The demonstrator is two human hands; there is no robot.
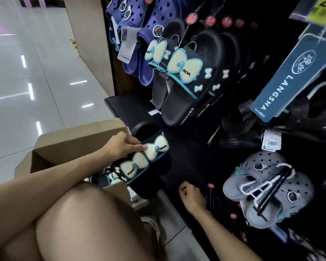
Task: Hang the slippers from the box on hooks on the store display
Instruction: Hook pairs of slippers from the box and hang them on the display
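Cardboard box [68, 147] holds bow slippers [113, 178]; left hand [120, 147] grips 1 pair [139, 162].

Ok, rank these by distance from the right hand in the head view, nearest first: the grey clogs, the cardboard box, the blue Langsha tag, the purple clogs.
From the right hand:
1. Grey clogs, just to its right, low on the display.
2. Cardboard box, to its left on the floor.
3. Blue Langsha tag, up and right.
4. Purple clogs, top left of the display.

The grey clogs and the box are fairly close to call.
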